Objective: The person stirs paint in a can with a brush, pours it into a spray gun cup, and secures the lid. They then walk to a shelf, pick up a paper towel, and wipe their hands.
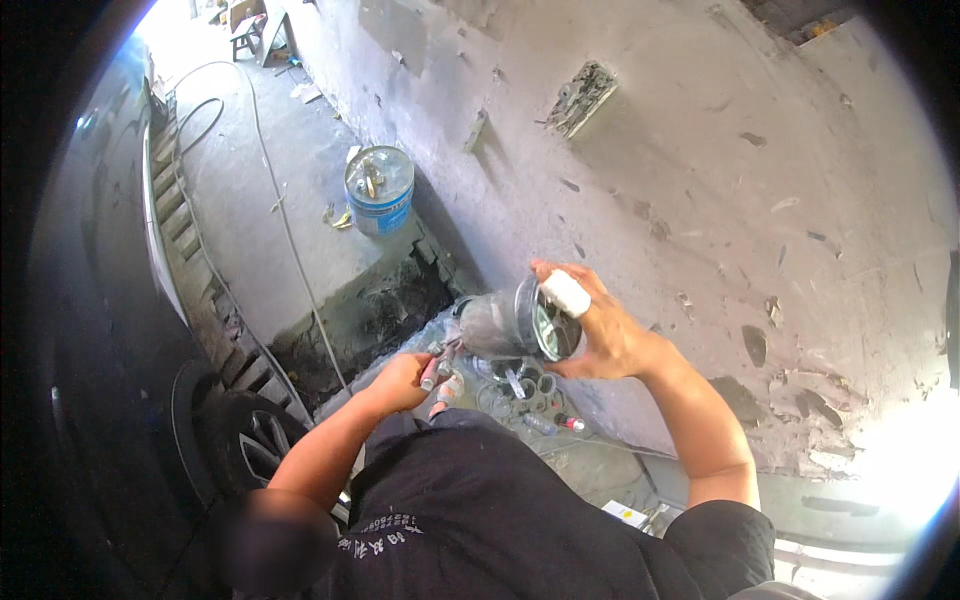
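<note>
- Head view: the canister [490, 325], clear or greyish, is up in front of the body, tipped on its side between the two hands, above the floor clutter and near the wall [680, 230].
- Right hand [615, 335] — fingers wrapped around the dark collar [527, 320] at the wide end, gripping it. A white piece [567, 293] sits at those fingers; can't tell if it's a wrap or part of the canister.
- Left hand [402, 382] — closed on a tool with a reddish handle [432, 372], its tip at the canister's narrow end. Can't tell if it touches; tool type unclear too.
- My read of the step: right hand steadies, left hand works the narrow end. Grip the collar firmly but don't squeeze; the body looks thin-walled and could flex.
- Bring the tool in square, use short light strokes, brace the left wrist against the body. Left fingers should stay clear of the tip in case it slips.
- Rings and cups [547, 383] and a red-capped bottle [572, 423] lie below; anything dropped would get lost among them.
- Blue bucket [380, 215] and hose [285, 215] are well apart from the hands.
</note>
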Demonstrator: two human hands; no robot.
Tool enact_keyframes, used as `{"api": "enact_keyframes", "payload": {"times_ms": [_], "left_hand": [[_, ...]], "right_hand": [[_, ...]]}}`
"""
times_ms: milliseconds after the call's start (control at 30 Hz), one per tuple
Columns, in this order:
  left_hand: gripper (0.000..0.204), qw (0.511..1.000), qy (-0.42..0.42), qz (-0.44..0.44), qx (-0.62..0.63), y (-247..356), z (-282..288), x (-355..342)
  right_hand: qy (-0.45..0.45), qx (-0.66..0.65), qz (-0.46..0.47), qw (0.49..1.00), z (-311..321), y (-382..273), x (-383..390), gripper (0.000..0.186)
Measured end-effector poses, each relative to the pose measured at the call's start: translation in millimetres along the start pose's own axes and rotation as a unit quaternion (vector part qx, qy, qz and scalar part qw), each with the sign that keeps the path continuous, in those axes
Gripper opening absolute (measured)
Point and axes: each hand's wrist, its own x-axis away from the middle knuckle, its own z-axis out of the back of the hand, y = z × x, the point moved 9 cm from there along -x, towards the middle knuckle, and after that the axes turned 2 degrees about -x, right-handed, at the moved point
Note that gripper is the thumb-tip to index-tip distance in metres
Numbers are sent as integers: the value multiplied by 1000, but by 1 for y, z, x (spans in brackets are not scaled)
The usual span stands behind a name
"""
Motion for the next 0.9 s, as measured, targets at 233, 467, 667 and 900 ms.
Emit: {"api": "enact_keyframes", "payload": {"times_ms": [233,467,667,900], "left_hand": [[34,993,-64,-62,-80,19,13,4],[34,991,-75,-23,-107,12,3,11],[29,992,-52,-18,-115,6,-7,16],[22,978,73,44,-188,2,-5,9]], "right_hand": [[-114,58,50,991,-2,-27,9,102],[-84,30,-22,996,-14,-6,15,104],[-69,15,-132,989,-26,15,27,105],[39,-21,-476,878,-35,78,53,109]]}}
